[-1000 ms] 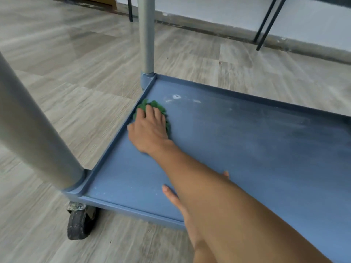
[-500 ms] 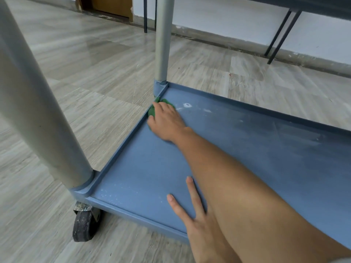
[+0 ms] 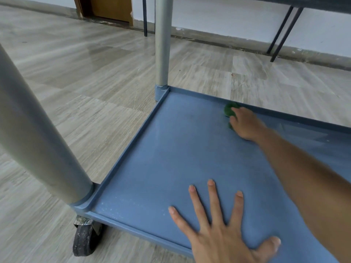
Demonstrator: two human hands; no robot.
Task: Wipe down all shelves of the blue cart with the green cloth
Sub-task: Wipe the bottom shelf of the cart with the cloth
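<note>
The blue cart's bottom shelf [image 3: 171, 158] fills the lower right of the head view. A green cloth [image 3: 230, 108] lies bunched against the shelf's far rim, partly hidden under my right hand [image 3: 247, 124], whose fingers curl over it and press it onto the blue surface. My right forearm reaches in from the right edge. My left hand [image 3: 218, 224] rests flat on the shelf near the front rim, fingers spread, holding nothing.
A thick grey post [image 3: 38, 139] rises from the near left corner and another grey post [image 3: 162, 44] from the far left corner. A black caster wheel [image 3: 85, 238] sits under the near corner. Wood-look floor surrounds the cart; black table legs [image 3: 281, 31] stand by the wall.
My right hand has slid the green cloth from the far left corner rightwards along the far rim. The white marks near that corner no longer show. More of my left hand is in view.
</note>
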